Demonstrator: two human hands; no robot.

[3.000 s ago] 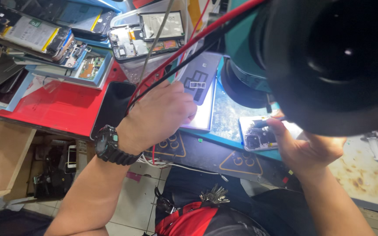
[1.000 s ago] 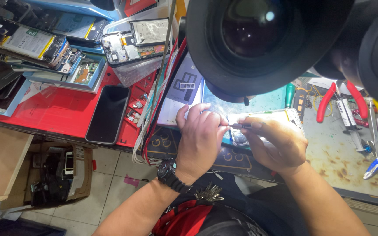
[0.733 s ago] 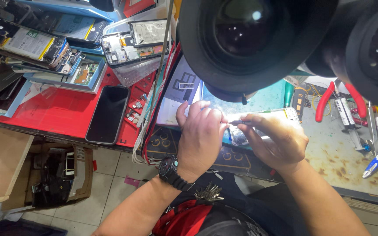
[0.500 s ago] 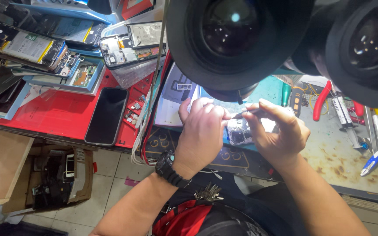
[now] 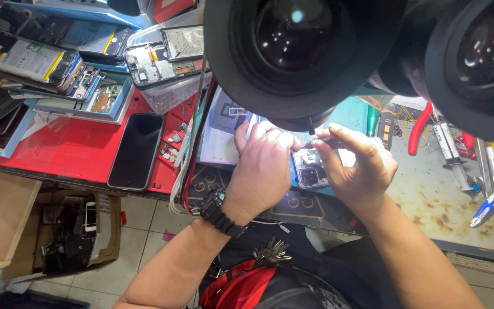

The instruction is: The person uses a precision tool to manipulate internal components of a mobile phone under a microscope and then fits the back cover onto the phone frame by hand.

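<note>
An opened phone (image 5: 310, 167) lies flat under the microscope eyepieces (image 5: 304, 51), its long axis running toward and away from the person, top end far, likely so its boards sit in focus. The left hand (image 5: 264, 166) pins its left edge, fingers curled closed; the right hand (image 5: 354, 166) pinches a thin tool (image 5: 319, 139) over the far end. Left of the grip, a dark phone (image 5: 137, 150) rests on the red mat (image 5: 64, 151).

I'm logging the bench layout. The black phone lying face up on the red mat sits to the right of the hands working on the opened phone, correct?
Not quite. In the head view the black phone lies on the red mat to the left of both hands, the left hand and right hand, which work on the opened phone.
</note>
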